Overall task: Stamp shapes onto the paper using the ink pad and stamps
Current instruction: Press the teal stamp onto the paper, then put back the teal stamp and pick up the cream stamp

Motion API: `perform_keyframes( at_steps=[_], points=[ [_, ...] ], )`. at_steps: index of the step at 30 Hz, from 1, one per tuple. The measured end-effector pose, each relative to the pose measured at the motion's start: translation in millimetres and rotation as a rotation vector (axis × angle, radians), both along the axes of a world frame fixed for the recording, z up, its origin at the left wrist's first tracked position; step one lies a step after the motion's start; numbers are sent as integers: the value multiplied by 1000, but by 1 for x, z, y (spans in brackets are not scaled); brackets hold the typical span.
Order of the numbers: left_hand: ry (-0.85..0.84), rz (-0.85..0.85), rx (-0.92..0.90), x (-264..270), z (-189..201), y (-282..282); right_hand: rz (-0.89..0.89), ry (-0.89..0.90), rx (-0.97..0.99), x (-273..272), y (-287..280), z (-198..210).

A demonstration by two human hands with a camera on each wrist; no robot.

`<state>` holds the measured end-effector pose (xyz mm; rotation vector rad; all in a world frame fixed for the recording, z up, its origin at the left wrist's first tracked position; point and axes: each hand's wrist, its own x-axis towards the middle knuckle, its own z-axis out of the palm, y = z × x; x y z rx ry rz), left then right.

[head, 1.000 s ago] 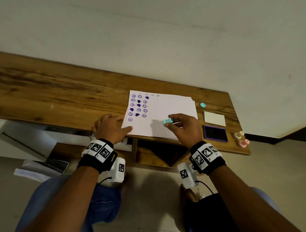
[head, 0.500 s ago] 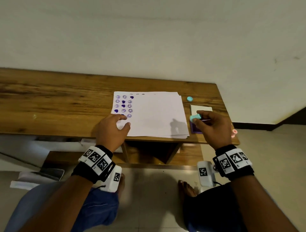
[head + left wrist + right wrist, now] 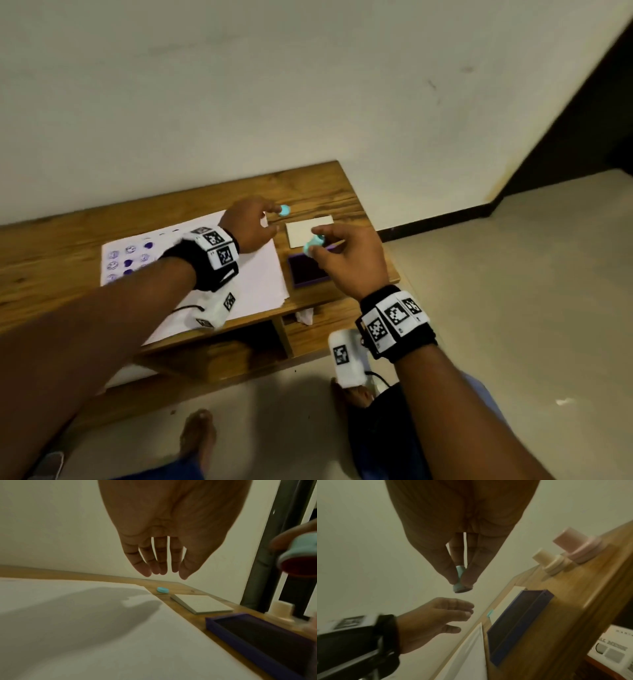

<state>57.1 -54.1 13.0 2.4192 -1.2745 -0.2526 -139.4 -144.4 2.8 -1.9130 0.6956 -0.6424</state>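
Note:
White paper [image 3: 253,277] [image 3: 85,635] with purple stamped shapes at its left lies on the wooden table [image 3: 41,260]. My right hand [image 3: 346,260] [image 3: 461,580] pinches a light blue stamp [image 3: 312,245] [image 3: 459,582] [image 3: 298,550] in the air above the open purple ink pad [image 3: 308,274] [image 3: 257,639] [image 3: 518,622]. My left hand [image 3: 251,224] [image 3: 163,568] hovers open over the paper's far right corner, fingers straight, close to a small blue cap [image 3: 284,210] [image 3: 162,589] on the table.
The ink pad's white lid [image 3: 310,231] [image 3: 200,603] lies behind the pad. Cream [image 3: 551,562] [image 3: 281,609] and pink [image 3: 576,546] stamps stand near the table's right edge. A wall rises right behind the table. A shelf sits below the tabletop, with my feet on the floor.
My left hand left the paper's near edge and reached far right to the blue cap. My right hand with the blue stamp stays over the ink pad. The head view swung right.

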Motion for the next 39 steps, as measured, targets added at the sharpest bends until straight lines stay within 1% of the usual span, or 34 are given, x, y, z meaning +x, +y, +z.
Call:
perform_keyframes(
  at_steps=[3,5,7,10,13,17,21,25,27,30,34,36,39],
  points=[
    [-86,-63,61,14,-6,-32,-31,-7,53,-1,-7,-4],
    [-146,-106,123,23,-16,-43,-44,-2,65,-3,-10,-6],
    [-158,-114,147,30,-26,-47,-44,-13,102,-3,-11,-7],
    [-148,-87,127,39,-36,-52,-44,-22,141,-2,-13,-8],
    [-155,-80,112,45,-37,-53,-46,-46,198,3,-12,-8],
    [-142,-16,68,40,-27,-47,-62,-51,193,5,-12,-9],
    [-66,33,-99,15,-9,-15,-59,-61,173,4,-8,-7],
    [134,137,-257,-30,4,47,-22,-54,110,4,6,1],
    [266,189,-338,-51,4,79,8,-38,86,4,13,5],
    [455,321,-443,-75,-2,125,58,-27,85,11,34,11],
    [626,444,-515,-98,-17,152,82,-58,103,25,65,7],
    [636,430,-551,-99,-20,156,98,-89,115,33,81,3],
    [598,427,-553,-90,-18,157,117,-131,173,43,96,1]
  ],
)
